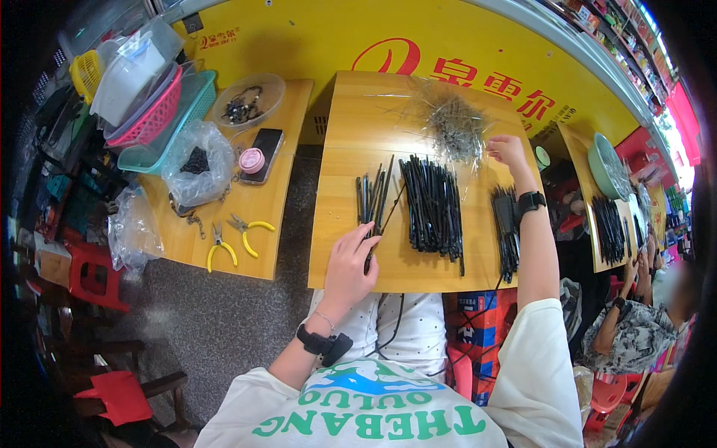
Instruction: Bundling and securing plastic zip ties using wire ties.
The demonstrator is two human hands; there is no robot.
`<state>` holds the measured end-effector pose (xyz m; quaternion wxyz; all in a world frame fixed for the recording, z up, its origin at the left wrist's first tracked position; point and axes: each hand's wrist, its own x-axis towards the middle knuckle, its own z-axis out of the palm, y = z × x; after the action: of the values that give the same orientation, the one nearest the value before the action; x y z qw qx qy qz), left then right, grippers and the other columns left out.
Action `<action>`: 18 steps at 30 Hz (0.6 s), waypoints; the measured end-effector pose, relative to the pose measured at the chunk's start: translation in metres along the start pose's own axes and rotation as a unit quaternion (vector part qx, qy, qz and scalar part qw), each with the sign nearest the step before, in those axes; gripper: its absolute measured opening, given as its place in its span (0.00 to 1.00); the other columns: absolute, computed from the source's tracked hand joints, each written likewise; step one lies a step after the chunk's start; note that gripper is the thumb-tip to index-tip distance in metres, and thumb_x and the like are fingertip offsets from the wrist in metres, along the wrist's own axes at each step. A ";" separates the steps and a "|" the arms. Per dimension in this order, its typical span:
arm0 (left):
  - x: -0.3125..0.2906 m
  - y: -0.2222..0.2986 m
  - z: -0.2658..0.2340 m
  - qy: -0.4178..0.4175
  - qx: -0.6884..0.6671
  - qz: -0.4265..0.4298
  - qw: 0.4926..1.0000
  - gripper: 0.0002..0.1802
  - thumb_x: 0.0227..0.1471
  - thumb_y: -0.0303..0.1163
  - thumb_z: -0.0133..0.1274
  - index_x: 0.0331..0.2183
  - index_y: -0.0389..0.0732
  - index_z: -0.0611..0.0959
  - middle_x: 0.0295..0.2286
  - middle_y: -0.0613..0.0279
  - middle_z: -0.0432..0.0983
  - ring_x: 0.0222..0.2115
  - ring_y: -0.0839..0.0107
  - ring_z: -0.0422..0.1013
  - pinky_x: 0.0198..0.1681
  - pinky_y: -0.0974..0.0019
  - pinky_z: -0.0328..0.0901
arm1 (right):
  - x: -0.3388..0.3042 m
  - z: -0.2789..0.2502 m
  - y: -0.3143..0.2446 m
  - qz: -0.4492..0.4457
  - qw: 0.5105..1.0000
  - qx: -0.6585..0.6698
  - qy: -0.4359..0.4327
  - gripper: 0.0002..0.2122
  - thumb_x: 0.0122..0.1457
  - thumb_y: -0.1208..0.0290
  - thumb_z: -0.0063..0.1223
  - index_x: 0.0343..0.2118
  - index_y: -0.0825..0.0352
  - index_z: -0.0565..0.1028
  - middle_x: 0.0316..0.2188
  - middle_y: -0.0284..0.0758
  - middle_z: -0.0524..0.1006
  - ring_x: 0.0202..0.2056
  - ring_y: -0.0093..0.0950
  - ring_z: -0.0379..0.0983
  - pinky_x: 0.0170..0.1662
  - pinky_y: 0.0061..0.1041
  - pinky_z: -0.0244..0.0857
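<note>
My left hand (349,260) lies at the near end of a small group of thin black rods (368,196), fingers curled around their lower ends. A black strand slants up beside its fingertips. Right of it, a large bundle of black rods (433,209) lies on the wooden table (340,119). My right hand (508,151) is raised at the far right, its fingers drawn together. It is beside a tangled heap of thin clear and silvery strips (457,131); whatever it pinches is too small to make out. Another black bundle (505,231) lies under my right forearm.
On the left table are yellow-handled pliers (248,233), a phone (263,153) with a pink round tub (252,160), a clear bag of black pieces (198,172) and stacked baskets (149,112). A yellow panel (314,37) stands behind. Another person (635,328) sits at the right.
</note>
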<state>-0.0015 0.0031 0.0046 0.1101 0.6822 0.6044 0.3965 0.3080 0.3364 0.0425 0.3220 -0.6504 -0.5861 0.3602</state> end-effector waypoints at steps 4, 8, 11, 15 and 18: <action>0.000 0.000 0.000 0.002 -0.002 -0.001 1.000 0.19 0.41 0.22 0.52 0.40 0.38 0.77 0.49 0.56 0.68 0.52 0.58 0.63 0.53 0.58 0.57 | 0.001 0.001 0.001 0.011 1.000 0.018 -0.013 0.08 0.50 0.75 0.57 0.33 0.71 0.79 0.24 0.35 0.80 0.21 0.20 0.74 0.22 0.16 0.64; 0.000 0.000 0.000 0.002 -0.002 -0.002 1.000 0.18 0.41 0.22 0.51 0.40 0.38 0.77 0.49 0.56 0.68 0.51 0.58 0.64 0.53 0.58 0.57 | 0.003 0.002 0.005 0.013 0.999 0.025 -0.016 0.08 0.51 0.75 0.56 0.34 0.71 0.78 0.24 0.36 0.80 0.21 0.20 0.74 0.22 0.16 0.64; 0.001 0.000 0.001 0.003 -0.003 0.002 1.000 0.18 0.41 0.22 0.51 0.40 0.38 0.77 0.49 0.56 0.68 0.51 0.58 0.64 0.53 0.58 0.58 | 0.009 -0.003 0.011 0.023 0.999 0.011 -0.040 0.08 0.54 0.72 0.55 0.36 0.68 0.78 0.27 0.33 0.79 0.25 0.21 0.75 0.25 0.16 0.64; 0.000 0.000 0.000 0.002 -0.001 0.000 1.000 0.18 0.42 0.22 0.52 0.41 0.38 0.77 0.49 0.56 0.68 0.51 0.58 0.64 0.53 0.58 0.58 | 0.003 0.000 0.005 0.019 0.999 0.012 -0.040 0.08 0.54 0.72 0.55 0.36 0.68 0.78 0.27 0.33 0.79 0.24 0.21 0.75 0.25 0.16 0.64; -0.001 0.000 0.000 0.001 -0.001 -0.003 1.000 0.18 0.43 0.22 0.52 0.41 0.38 0.77 0.50 0.57 0.68 0.51 0.59 0.64 0.53 0.58 0.58 | -0.003 0.001 0.000 0.013 0.999 0.026 -0.021 0.07 0.52 0.76 0.55 0.33 0.71 0.78 0.24 0.36 0.79 0.21 0.20 0.74 0.22 0.16 0.64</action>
<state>-0.0009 0.0025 0.0044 0.1111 0.6799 0.6060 0.3976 0.3072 0.3337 0.0422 0.3222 -0.6414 -0.5747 0.3931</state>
